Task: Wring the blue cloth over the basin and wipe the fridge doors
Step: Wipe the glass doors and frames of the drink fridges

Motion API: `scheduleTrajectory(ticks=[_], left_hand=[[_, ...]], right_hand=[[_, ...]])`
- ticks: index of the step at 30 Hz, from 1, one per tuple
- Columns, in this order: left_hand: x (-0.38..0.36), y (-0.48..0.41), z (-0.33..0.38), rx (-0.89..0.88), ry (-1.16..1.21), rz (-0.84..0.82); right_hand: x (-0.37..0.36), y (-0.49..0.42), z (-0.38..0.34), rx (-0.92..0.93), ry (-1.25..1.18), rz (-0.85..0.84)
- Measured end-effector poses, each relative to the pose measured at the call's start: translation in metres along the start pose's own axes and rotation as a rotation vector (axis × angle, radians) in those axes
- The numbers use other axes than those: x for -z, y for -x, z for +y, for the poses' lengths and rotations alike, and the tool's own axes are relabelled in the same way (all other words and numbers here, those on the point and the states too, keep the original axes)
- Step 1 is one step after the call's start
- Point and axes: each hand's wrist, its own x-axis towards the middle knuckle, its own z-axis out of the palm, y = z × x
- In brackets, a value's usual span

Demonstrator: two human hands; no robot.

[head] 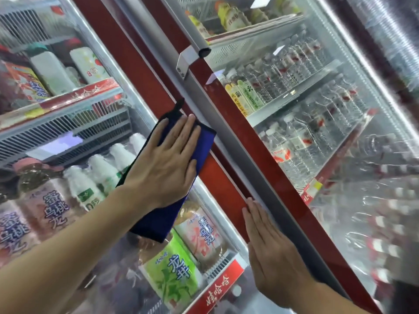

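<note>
The left hand (162, 164) lies flat, fingers spread, pressing the cloth (158, 214) against the red frame (217, 177) and glass of the left door (95, 114). The right hand (269, 252) rests open-palmed, fingers together, on the frame edge beside the grey strip (229, 132), gripping nothing.

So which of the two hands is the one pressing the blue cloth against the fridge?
The left hand, spread flat on the folded blue cloth over the left glass door. The right hand is bare, resting flat on the red door frame.
</note>
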Motion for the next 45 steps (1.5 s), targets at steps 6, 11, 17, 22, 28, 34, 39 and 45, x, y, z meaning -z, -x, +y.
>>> scheduleTrajectory(ticks=[6,11,17,22,28,34,39,45], left_hand=[[-0.009,0.016,0.041,0.003,0.039,0.036],[-0.015,0.032,0.073,0.032,0.098,0.056],[-0.024,0.085,0.156,0.089,0.247,0.046],[-0.014,0.047,0.140,0.527,0.270,0.120],[0.001,0.005,0.115,0.859,0.399,0.145],[0.007,0.064,0.085,0.569,0.347,0.029],[0.015,0.129,0.066,0.511,0.302,0.165],[0.023,0.206,0.024,0.703,0.317,0.246]], right_hand=[[0.006,0.001,0.009,-0.038,-0.004,-0.023],[0.017,0.002,0.010,-0.041,0.007,-0.034],[0.035,-0.001,0.011,-0.026,-0.021,-0.041],[0.043,-0.014,0.006,0.034,-0.082,-0.019],[0.036,-0.052,-0.010,0.121,-0.113,0.046],[0.013,-0.096,-0.040,0.172,-0.086,0.053],[-0.001,-0.136,-0.063,0.173,-0.011,0.085],[-0.010,-0.139,-0.070,0.232,0.028,0.117]])
